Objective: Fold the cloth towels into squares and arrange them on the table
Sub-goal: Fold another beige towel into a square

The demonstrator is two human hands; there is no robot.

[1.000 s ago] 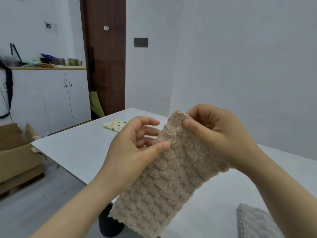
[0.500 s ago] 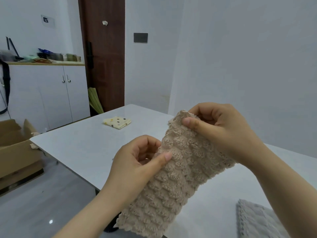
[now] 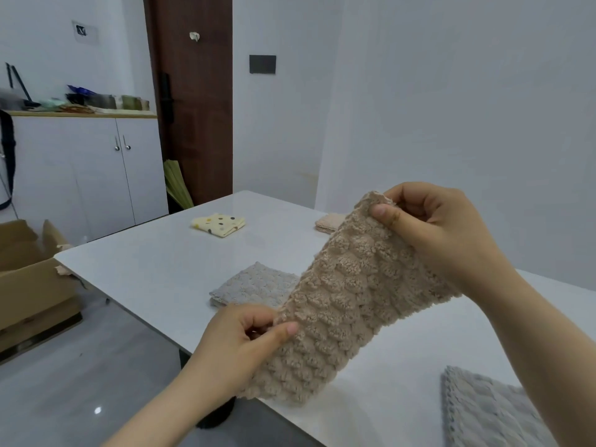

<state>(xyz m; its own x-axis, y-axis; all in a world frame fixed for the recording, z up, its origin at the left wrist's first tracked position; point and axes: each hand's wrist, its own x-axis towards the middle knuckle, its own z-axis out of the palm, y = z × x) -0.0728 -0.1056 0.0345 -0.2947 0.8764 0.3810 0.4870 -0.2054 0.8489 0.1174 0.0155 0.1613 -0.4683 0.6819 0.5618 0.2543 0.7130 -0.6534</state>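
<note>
Head view: a folded beige towel [image 3: 342, 304] hangs in the air over the near edge of the tabletop [image 3: 154, 269]. The left hand [image 3: 238, 346] pinches its side and the right hand [image 3: 432, 230] pinches its top corner. A folded grey towel [image 3: 254, 285] lies just behind it on the tabletop, and a dotted yellow towel [image 3: 219, 224] lies near the far corner.

One wide-angle head-worn camera looks forward and down across the white desk [image 3: 154, 269], close on the left grip [image 3: 232, 346] at 7 o'clock and right grip [image 3: 442, 233] at 3 o'clock holding the beige towel [image 3: 342, 304], the door [image 3: 193, 108] far off at 11 o'clock.
</note>
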